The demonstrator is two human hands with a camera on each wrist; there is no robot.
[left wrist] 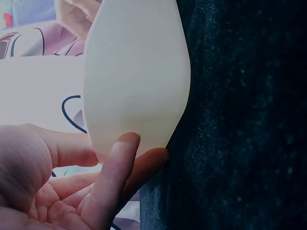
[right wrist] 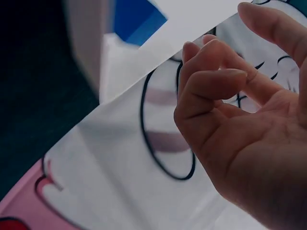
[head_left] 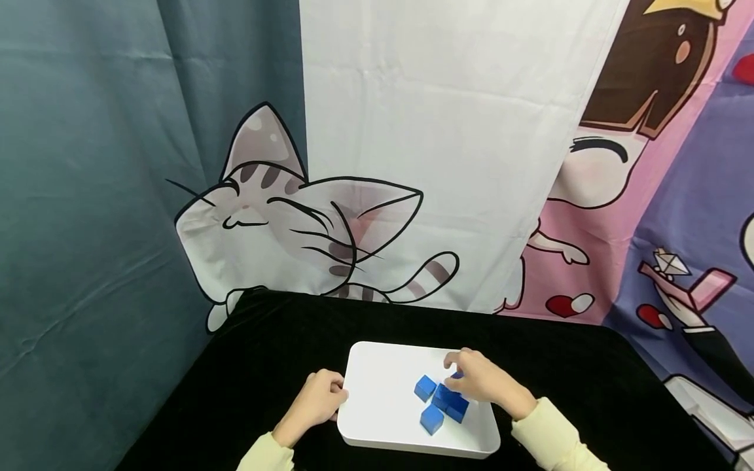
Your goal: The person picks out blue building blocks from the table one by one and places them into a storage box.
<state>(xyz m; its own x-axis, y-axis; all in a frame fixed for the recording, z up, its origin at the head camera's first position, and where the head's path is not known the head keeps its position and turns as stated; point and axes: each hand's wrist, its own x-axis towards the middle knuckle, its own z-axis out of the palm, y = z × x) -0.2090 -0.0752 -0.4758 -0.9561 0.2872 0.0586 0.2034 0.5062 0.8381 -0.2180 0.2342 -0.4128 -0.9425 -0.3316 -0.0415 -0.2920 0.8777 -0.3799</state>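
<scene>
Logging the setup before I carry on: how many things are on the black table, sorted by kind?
Blue blocks: 5 showing, one partly under the right hand
White tray: 1, left hand at its edge
Total: 6

Cartoon-cat backdrop curtain [head_left: 330, 216], black tablecloth [head_left: 265, 353]

Tray [head_left: 377, 418] sits low centre of frame on black table [head_left: 265, 353]. Blue cubes [head_left: 440, 399] bunch in tray's right half; left half & far edge bare, room to reach in. Left hand [head_left: 315, 400] blocks tray's left rim, right hand [head_left: 480, 379] covers cubes from right. Curtain [head_left: 412, 163] walls off far side. Table open left & right of tray.
</scene>
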